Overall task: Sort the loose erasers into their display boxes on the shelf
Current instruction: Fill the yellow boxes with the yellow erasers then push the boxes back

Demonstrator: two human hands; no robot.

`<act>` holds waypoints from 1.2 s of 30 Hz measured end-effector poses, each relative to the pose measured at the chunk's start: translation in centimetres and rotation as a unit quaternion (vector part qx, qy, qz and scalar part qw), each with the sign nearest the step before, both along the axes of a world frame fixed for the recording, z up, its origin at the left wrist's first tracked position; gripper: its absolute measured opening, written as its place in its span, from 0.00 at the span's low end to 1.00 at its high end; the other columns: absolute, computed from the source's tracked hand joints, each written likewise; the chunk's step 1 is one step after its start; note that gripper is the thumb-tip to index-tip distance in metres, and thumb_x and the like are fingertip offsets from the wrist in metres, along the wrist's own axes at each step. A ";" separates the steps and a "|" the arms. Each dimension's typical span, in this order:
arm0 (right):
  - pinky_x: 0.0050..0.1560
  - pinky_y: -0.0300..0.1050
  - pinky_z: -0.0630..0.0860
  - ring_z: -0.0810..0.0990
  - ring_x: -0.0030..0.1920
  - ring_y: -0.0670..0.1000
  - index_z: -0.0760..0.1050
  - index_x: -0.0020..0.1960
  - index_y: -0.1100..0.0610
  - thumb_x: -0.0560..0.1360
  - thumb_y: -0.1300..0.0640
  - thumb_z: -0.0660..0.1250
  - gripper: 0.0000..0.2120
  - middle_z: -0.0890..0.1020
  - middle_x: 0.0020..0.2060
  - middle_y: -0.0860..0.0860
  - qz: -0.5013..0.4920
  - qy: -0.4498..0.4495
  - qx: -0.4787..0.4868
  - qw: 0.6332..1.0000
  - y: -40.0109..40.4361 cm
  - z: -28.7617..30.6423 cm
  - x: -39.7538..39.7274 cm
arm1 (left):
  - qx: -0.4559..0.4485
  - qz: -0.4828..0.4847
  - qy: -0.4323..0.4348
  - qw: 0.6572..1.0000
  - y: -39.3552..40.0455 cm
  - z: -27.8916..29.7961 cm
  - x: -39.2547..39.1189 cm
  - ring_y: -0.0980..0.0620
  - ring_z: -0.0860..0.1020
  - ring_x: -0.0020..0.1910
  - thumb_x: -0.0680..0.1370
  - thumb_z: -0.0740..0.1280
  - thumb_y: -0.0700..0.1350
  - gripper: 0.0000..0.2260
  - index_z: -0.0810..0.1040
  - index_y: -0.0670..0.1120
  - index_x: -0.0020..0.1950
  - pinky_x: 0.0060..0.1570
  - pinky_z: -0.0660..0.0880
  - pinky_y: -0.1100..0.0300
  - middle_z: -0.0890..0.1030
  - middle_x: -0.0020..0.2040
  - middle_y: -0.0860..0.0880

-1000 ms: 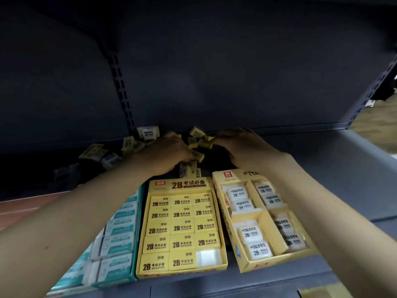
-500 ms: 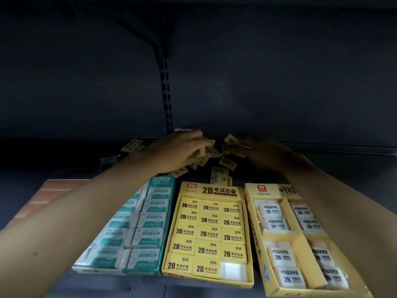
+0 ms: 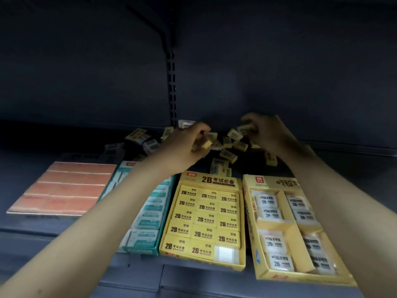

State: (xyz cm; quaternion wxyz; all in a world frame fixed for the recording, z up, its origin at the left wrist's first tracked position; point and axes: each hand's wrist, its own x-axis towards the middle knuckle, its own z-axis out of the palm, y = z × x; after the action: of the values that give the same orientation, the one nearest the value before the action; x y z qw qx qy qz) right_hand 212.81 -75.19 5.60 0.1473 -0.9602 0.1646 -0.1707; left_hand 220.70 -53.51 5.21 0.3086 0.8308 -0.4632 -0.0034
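Note:
Loose yellow erasers (image 3: pixel 228 155) lie scattered at the back of the dark shelf, behind the display boxes. My left hand (image 3: pixel 182 147) is raised over the pile and grips a few small yellow erasers (image 3: pixel 207 144) in its curled fingers. My right hand (image 3: pixel 266 134) is lifted too and pinches one yellow eraser (image 3: pixel 245 129). In front stand the yellow 2B display box (image 3: pixel 187 177), nearly full with one white gap at its front right, a yellow box with compartments of white erasers (image 3: pixel 249 211), and a teal box (image 3: pixel 150 250) partly hidden by my left forearm.
An orange flat pack (image 3: pixel 64 188) lies at the left of the shelf. More loose erasers with dark labels (image 3: pixel 137 136) sit back left. A slotted upright (image 3: pixel 171 87) runs up the back wall. The shelf's front edge (image 3: pixel 129 267) is close below the boxes.
Both hands have lifted off the pile of loose erasers, each now holding erasers. The view has shifted left and closer, bringing the orange pack into sight.

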 end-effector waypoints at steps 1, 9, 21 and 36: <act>0.52 0.40 0.73 0.78 0.54 0.51 0.75 0.62 0.57 0.76 0.63 0.64 0.15 0.79 0.55 0.53 0.019 -0.019 0.013 1.000 0.6 0.6 -0.4 | -0.006 0.010 0.008 1.000 0.2 0.1 -0.5 0.56 0.76 0.50 0.76 0.67 0.46 0.19 0.70 0.49 0.66 0.48 0.69 0.66 0.77 0.51 0.54; 0.40 0.19 0.65 0.75 0.40 0.31 0.81 0.53 0.49 0.75 0.58 0.67 0.09 0.80 0.42 0.38 0.039 -0.031 0.110 0.993 5.5 2.7 -6.1 | -0.091 0.080 0.034 0.992 3.2 -0.5 -4.6 0.52 0.76 0.55 0.74 0.69 0.44 0.16 0.76 0.51 0.62 0.53 0.72 0.59 0.79 0.53 0.54; 0.54 0.29 0.70 0.74 0.54 0.40 0.78 0.58 0.48 0.74 0.59 0.68 0.14 0.76 0.54 0.41 0.022 -0.141 0.189 0.971 13.7 -1.3 -11.1 | -0.070 0.082 0.176 0.978 7.0 -2.2 -7.9 0.53 0.79 0.38 0.81 0.54 0.40 0.20 0.64 0.55 0.72 0.32 0.77 0.61 0.77 0.60 0.47; 0.54 0.26 0.71 0.75 0.54 0.41 0.79 0.57 0.52 0.76 0.59 0.66 0.11 0.79 0.51 0.43 0.005 -0.084 0.190 0.978 14.9 -2.2 -11.0 | -0.068 0.124 0.204 0.969 9.5 -2.5 -7.6 0.57 0.79 0.40 0.79 0.56 0.36 0.22 0.66 0.53 0.70 0.37 0.76 0.62 0.72 0.67 0.52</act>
State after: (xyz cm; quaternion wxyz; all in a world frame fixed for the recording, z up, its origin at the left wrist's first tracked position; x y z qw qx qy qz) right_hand 201.83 -60.27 3.39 0.3411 -0.8977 0.1762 -0.2159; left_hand 213.11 -44.01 2.74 0.4504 0.8403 -0.2833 -0.1033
